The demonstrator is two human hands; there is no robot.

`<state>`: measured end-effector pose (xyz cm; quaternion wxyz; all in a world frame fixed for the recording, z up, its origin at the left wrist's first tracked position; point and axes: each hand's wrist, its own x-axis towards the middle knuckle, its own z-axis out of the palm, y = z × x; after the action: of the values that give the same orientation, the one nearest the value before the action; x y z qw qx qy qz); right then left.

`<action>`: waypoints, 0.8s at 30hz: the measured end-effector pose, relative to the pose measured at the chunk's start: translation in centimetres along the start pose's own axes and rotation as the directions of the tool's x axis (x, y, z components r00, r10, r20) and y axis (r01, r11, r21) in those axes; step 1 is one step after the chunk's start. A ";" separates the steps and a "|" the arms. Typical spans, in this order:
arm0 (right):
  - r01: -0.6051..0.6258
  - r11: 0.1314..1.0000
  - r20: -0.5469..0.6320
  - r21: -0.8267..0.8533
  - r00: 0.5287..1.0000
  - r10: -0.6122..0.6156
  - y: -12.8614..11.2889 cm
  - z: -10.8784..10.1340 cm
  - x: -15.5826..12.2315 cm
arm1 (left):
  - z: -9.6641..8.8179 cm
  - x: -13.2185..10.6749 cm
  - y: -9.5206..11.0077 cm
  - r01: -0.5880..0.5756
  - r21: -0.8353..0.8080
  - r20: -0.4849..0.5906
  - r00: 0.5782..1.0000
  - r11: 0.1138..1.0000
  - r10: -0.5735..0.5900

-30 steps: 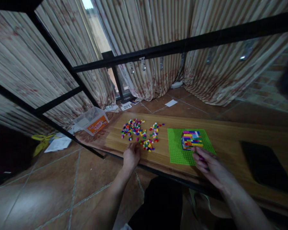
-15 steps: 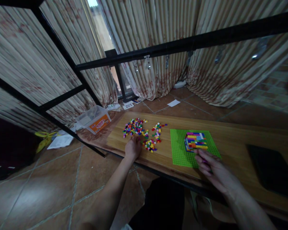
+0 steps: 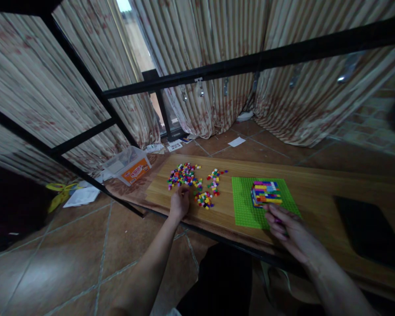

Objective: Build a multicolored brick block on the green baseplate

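Note:
My left hand [image 3: 180, 202] is closed, resting at the near edge of a loose pile of small coloured toy bricks [image 3: 181, 174]. Whatever its fingers may hold is hidden. A smaller cluster of bricks [image 3: 204, 199] lies just to its right. On the green studded baseplate [image 3: 242, 210] stands a block-shaped build of many-coloured bricks [image 3: 266, 192]. My right hand [image 3: 283, 223] is closed at the near side of that build, fingertips close to its front edge. Something small and purple shows between its fingers, too blurred to name; whether the fingertips touch the build I cannot tell.
Everything lies on a long wooden board [image 3: 312, 184]. A dark flat slab [image 3: 368, 230] is at the right. A clear plastic tub [image 3: 130, 164] with an orange label stands at the far left. Beyond the board run black metal bars [image 3: 217, 70] and striped curtains.
The view has shifted very slightly. Both hands stay closed in nearly the same places, the left by the loose bricks and the right by the build.

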<state>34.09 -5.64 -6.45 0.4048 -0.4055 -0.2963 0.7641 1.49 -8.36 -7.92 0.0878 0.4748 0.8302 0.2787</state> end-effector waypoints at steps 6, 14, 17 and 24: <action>0.003 1.000 0.003 0.004 1.000 -0.003 0.1 -0.2 0.0 | 0.4 -0.2 0.7 0.021 0.032 -0.008 1.000 0.999 -0.021; 0.003 1.000 -0.019 -0.030 1.000 -0.004 0.0 0.1 0.1 | 0.7 0.0 1.5 0.019 0.131 -0.009 1.000 0.991 -0.018; 0.013 0.999 -0.018 -0.041 1.000 -0.013 0.2 0.2 0.1 | 0.9 0.0 1.5 0.009 0.151 -0.001 1.000 0.988 -0.009; 0.000 0.998 -0.024 -0.059 1.000 -0.002 0.4 0.3 0.1 | 1.1 0.2 1.8 -0.130 0.153 0.042 0.991 0.980 0.125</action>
<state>33.62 -5.75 -6.64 0.3966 -0.4264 -0.3142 0.7498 3.19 -7.04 -7.82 0.0461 0.5368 0.8157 0.2105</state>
